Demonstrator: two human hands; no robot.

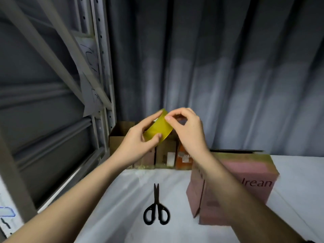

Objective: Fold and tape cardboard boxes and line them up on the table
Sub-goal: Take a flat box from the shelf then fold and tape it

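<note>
Above the worktop's far edge, held up at chest level, is the yellow translucent roll of packing tape. Left hand grips it w/ fingers curled over the top and thumb under the rim, prob. to steady it. Right hand has thumb & forefinger pinched at the roll's upper edge, other fingers loosely curled; looks like it's hunting for or peeling the loose tape end, tho the end itself can't be made out. Below right, a pink printed cardboard box stands folded on the white-covered worktop, near enough to tape next. Black-handled scissors lie closed just left of it, ready for cutting. Further back, a row of brown cardboard boxes stands vs the grey curtain; grey metal racking at left.
</note>
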